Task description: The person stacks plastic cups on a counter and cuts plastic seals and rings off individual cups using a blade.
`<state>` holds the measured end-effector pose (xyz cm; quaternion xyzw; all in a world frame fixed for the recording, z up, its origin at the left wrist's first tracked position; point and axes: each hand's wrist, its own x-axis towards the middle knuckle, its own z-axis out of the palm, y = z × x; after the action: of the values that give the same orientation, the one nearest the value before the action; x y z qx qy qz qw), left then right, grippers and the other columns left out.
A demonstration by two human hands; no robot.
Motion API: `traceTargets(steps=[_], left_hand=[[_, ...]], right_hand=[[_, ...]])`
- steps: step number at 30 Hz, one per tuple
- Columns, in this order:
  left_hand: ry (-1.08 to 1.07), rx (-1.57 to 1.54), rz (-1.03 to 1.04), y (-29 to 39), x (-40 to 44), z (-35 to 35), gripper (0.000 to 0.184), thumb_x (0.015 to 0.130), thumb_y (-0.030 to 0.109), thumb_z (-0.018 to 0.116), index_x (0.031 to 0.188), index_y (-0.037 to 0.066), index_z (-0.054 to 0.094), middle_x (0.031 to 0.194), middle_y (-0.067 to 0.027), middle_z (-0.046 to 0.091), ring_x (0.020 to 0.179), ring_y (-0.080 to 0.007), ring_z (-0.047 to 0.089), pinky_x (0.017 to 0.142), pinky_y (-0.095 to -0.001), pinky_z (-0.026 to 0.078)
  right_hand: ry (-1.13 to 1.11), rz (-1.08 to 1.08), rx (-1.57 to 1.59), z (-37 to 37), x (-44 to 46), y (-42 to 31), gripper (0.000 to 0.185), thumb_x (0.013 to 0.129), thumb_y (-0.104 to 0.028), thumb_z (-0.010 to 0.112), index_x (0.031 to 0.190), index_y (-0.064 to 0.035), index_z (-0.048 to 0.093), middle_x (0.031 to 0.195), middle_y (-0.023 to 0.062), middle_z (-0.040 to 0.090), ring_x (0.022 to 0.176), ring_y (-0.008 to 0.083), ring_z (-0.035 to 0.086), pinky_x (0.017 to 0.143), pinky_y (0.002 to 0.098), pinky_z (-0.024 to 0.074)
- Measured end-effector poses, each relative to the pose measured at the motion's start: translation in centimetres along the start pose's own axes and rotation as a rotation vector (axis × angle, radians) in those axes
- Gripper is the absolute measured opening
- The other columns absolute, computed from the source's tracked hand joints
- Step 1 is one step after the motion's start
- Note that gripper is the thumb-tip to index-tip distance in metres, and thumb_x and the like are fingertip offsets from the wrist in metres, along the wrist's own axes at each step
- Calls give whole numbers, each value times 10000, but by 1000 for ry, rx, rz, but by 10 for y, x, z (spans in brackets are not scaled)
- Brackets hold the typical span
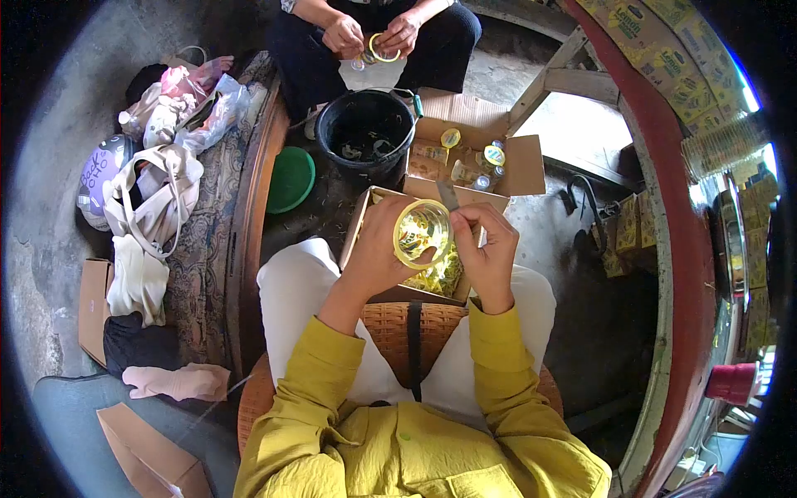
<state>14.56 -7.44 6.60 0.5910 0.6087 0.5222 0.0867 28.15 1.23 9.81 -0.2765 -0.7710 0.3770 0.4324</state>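
My left hand [374, 249] is wrapped round a clear plastic cup [422, 236] with a yellow rim, its open mouth facing up toward me. In my right hand [491, 249], the fingers pinch a flat grey metal blade [447, 196], which reaches up past the cup's right edge. The blade's lower part is hidden by the fingers, so I cannot tell if it has a handle. Below both hands, between my knees, stands a cardboard box [359, 222] holding yellow shreds [447, 278] and other pieces.
A co-worker's hands [344, 37] hold a yellow ring-like piece [384, 48] opposite me. Ahead are a black bucket [365, 124], a green basin [292, 179] and an open cardboard box [525, 164] with several cups. Bags [154, 195] lie left; a red-edged counter [689, 274] curves along the right.
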Motion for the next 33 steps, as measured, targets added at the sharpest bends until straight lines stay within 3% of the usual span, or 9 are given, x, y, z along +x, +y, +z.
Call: traceTargets(steps=[8, 14, 23, 29, 33], left_hand=[[-27, -54, 13, 3, 2, -2, 558, 622, 250, 731, 1075, 33, 487, 1045, -152, 502, 989, -343, 466, 856, -414, 369], [-30, -91, -9, 3, 2, -2, 546, 631, 261, 727, 1068, 33, 493, 1054, -153, 507, 1003, -343, 465, 863, -411, 369], [-46, -46, 15, -1, -1, -1, 556, 624, 244, 740, 1077, 37, 494, 1072, -154, 504, 1012, -341, 468, 884, -405, 366], [61, -274, -102, 8, -1, -5, 608, 620, 84, 734, 1146, 41, 430, 1076, -98, 506, 1008, -227, 497, 877, -335, 395], [186, -701, -213, -6, -1, -1, 640, 645, 60, 695, 1197, 50, 372, 1088, -94, 500, 1015, -212, 499, 859, -331, 414]], right_hand=[[91, -90, -90, 1, 2, 8, 75, 770, -51, 613, 773, 17, 582, 752, 112, 593, 669, 222, 575, 624, 287, 447], [-12, -41, 24, -2, 1, 5, 74, 766, -53, 615, 755, 14, 588, 762, 121, 601, 683, 233, 580, 639, 297, 444], [-34, -138, -173, -3, 2, 15, 84, 750, -87, 619, 782, -23, 575, 788, 105, 600, 730, 280, 543, 697, 359, 401], [-7, -142, -258, -7, 6, 31, 75, 723, -111, 652, 770, -56, 631, 790, 68, 623, 764, 251, 554, 794, 352, 373], [24, -95, -340, -3, 4, 42, 126, 676, -173, 698, 752, -81, 655, 785, 53, 635, 772, 232, 568, 862, 392, 343]])
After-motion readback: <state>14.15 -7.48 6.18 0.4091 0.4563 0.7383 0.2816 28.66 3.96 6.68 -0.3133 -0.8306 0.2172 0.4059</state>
